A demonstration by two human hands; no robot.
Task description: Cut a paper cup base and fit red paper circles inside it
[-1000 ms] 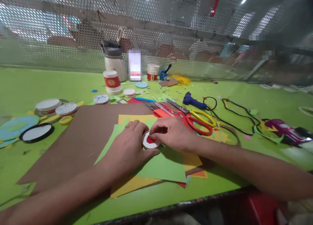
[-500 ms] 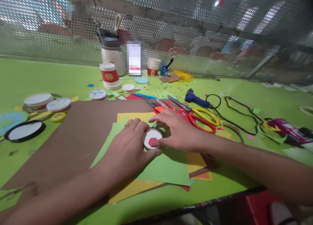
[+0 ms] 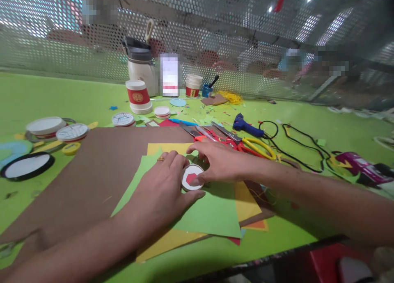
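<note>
A small round white disc (image 3: 186,183) with a raised rim lies on green paper (image 3: 212,217), with a red, roughly hexagonal piece of paper (image 3: 190,177) on its face. My left hand (image 3: 166,178) curls round the disc's left side, fingers at the far edge and thumb stretched along the near edge. From the right, my right hand (image 3: 220,160) has its thumb on the red piece and its fingers bent beyond the far rim. Under the green sheet are yellow paper (image 3: 163,246) and a brown sheet (image 3: 76,184).
Yellow-handled scissors (image 3: 261,147), a blue glue gun (image 3: 248,126) and a black cord (image 3: 303,131) lie right. Round lids (image 3: 72,132) and a black ring (image 3: 29,166) lie left. Paper cups (image 3: 138,96), a flask (image 3: 140,67) and a phone (image 3: 170,76) stand behind.
The view has shifted slightly. My right thumb still touches the red piece, and both hands keep nearly the same place around the disc.
</note>
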